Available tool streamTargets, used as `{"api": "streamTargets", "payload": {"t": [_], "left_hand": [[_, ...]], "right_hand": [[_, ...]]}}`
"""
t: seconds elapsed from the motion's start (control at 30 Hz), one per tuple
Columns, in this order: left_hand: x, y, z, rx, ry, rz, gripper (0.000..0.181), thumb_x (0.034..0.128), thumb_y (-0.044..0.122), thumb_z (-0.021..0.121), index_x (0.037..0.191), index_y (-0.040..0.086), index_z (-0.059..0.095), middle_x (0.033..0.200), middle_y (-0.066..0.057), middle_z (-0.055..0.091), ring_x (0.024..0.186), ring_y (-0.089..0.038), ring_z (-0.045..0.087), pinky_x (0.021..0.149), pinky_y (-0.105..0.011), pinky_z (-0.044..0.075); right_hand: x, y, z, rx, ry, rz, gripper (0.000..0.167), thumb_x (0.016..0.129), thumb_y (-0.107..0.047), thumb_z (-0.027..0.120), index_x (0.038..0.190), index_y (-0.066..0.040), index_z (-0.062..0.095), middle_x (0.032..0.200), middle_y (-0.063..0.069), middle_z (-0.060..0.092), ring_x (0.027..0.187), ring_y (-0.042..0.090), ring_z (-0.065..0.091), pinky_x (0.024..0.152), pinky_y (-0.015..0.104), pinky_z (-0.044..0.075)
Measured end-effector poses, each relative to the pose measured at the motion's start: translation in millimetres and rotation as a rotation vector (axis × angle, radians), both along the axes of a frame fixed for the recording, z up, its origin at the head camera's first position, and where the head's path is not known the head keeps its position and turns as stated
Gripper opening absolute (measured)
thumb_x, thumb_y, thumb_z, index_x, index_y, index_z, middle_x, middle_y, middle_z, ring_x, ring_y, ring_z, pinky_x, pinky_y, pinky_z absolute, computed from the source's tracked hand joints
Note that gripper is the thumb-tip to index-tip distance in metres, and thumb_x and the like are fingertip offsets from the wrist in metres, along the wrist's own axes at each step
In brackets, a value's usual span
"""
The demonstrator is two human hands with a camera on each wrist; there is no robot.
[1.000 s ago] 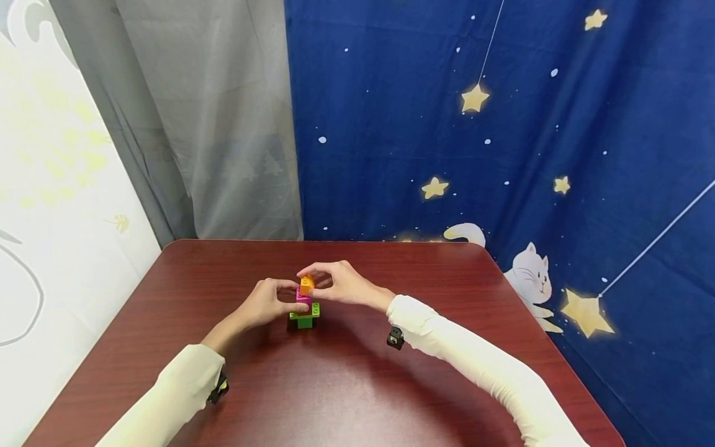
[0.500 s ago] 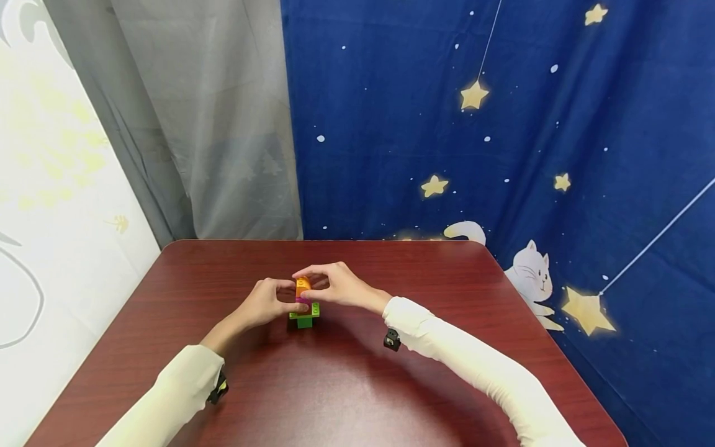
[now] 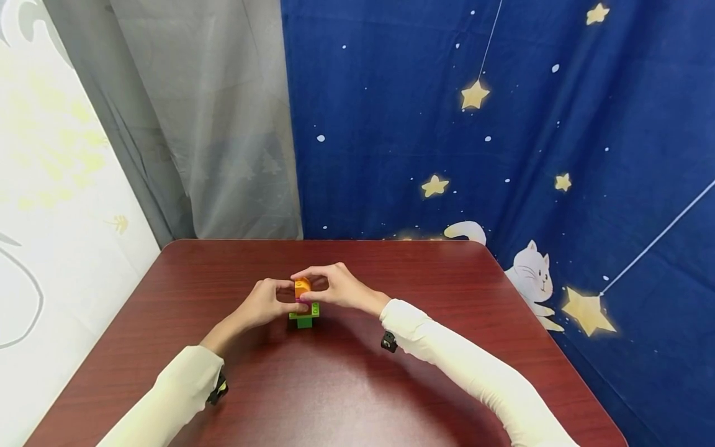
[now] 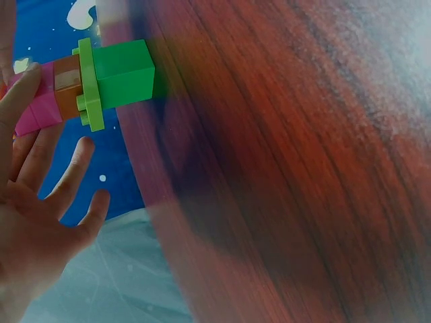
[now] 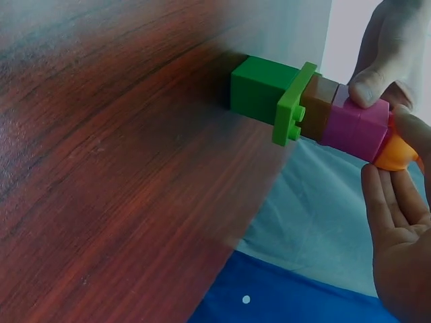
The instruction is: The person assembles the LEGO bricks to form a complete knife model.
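Observation:
A stack of toy building blocks stands upright on the table. In the right wrist view its base is a green block, topped by a light green studded plate. Above the plate come a brown block and a magenta block. My left hand holds the magenta block between thumb and fingers. An orange block with a rounded side sits at the top, against the magenta one. Thumb and fingertips of my right hand pinch this orange block. In the left wrist view it is nearly hidden.
The reddish-brown wooden table reaches back to a grey curtain and a blue starry curtain. Black wrist cameras show on both sleeves, such as the right one.
My right hand has moved slightly left and down with the orange block, which now sits lower over the magenta block. The left hand stays in place around the stack.

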State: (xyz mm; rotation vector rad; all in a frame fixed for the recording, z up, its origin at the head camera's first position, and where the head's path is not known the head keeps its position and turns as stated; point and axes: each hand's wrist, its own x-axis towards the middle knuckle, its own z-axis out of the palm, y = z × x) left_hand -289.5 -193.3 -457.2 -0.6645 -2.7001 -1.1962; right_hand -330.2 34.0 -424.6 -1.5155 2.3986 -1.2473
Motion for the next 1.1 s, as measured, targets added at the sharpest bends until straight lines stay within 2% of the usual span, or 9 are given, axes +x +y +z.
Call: {"api": "streamTargets", "payload": {"t": [0.07,0.27,0.37,0.5,0.7,0.83,0.9,1.0,1.1], "left_hand": [[0.3,-0.1,0.6,-0.002,0.004,0.005,0.040,0.0787,0.040,0.092,0.107,0.014,0.080,0.103,0.004,0.078,0.101,-0.017,0.070,0.087,-0.041,0.055],[0.8,0.0,3.1,0.000,0.016,0.009,0.040,0.0779,0.038,0.093,0.109,0.016,0.080,0.104,0.005,0.078,0.097,-0.015,0.068,0.088,-0.042,0.054],[0.5,-0.1,4.1,-0.001,0.013,0.005,0.042,0.0788,0.038,0.092,0.112,0.015,0.080,0.107,0.003,0.078,0.103,-0.018,0.070,0.092,-0.046,0.056],[0.3,0.0,3.5,-0.013,0.008,0.008,0.044,0.0789,0.039,0.092,0.113,0.014,0.079,0.109,0.000,0.078,0.100,-0.019,0.070,0.091,-0.047,0.056],[-0.5,-0.3,-1.3,-0.026,0.014,0.018,0.042,0.0782,0.040,0.092,0.109,0.014,0.080,0.105,0.001,0.078,0.088,-0.019,0.064,0.085,-0.043,0.053],[-0.3,0.1,-3.9,-0.004,0.015,0.018,0.040,0.0785,0.040,0.092,0.106,0.015,0.080,0.104,0.001,0.078,0.094,-0.018,0.068,0.087,-0.047,0.055],[0.6,0.7,-4.9,0.018,0.009,0.011,0.039,0.0795,0.038,0.092,0.107,0.014,0.079,0.105,0.000,0.078,0.099,-0.020,0.071,0.089,-0.049,0.056],[1.4,0.9,-7.1,0.064,-0.019,-0.007,0.039,0.0833,0.033,0.090,0.112,0.010,0.077,0.108,-0.005,0.078,0.102,-0.024,0.073,0.090,-0.049,0.057],[3.3,1.2,-10.4,0.112,-0.067,-0.014,0.041,0.0858,0.030,0.088,0.117,0.007,0.075,0.109,-0.009,0.077,0.098,-0.025,0.075,0.087,-0.042,0.060]], "right_hand": [[0.3,0.2,-1.3,0.000,0.020,-0.010,0.042,0.091,-0.011,0.082,0.131,-0.010,0.071,0.121,0.004,0.075,0.105,0.017,0.074,0.091,0.047,0.058],[0.6,1.7,-8.2,-0.009,0.094,-0.051,0.045,0.090,-0.020,0.084,0.133,-0.016,0.072,0.122,-0.003,0.075,0.103,0.009,0.073,0.087,0.030,0.059],[1.0,2.6,-11.0,-0.036,0.067,-0.055,0.048,0.090,-0.022,0.083,0.136,-0.016,0.070,0.124,-0.003,0.074,0.104,0.004,0.072,0.087,0.027,0.058],[0.5,3.0,-15.7,-0.054,0.039,-0.066,0.049,0.090,-0.023,0.083,0.137,-0.018,0.070,0.123,-0.004,0.074,0.104,-0.002,0.070,0.088,0.022,0.056],[0.7,2.6,-22.3,-0.066,0.011,-0.073,0.048,0.091,-0.024,0.083,0.137,-0.019,0.070,0.121,-0.004,0.075,0.104,0.001,0.071,0.088,0.021,0.056],[2.4,2.4,-24.6,-0.093,0.010,-0.059,0.047,0.093,-0.023,0.081,0.138,-0.018,0.068,0.126,-0.005,0.073,0.107,0.003,0.071,0.090,0.023,0.056],[3.8,2.2,-26.3,-0.103,0.035,-0.052,0.047,0.095,-0.022,0.079,0.140,-0.017,0.066,0.131,-0.006,0.071,0.113,0.004,0.068,0.095,0.025,0.054],[6.2,2.0,-30.4,-0.108,0.067,-0.041,0.050,0.097,-0.019,0.076,0.145,-0.017,0.061,0.137,-0.005,0.066,0.121,0.006,0.063,0.100,0.031,0.053],[8.3,3.0,-36.2,-0.107,0.051,-0.022,0.056,0.098,-0.014,0.074,0.151,-0.016,0.055,0.136,-0.001,0.061,0.123,0.012,0.061,0.099,0.032,0.054]]}}
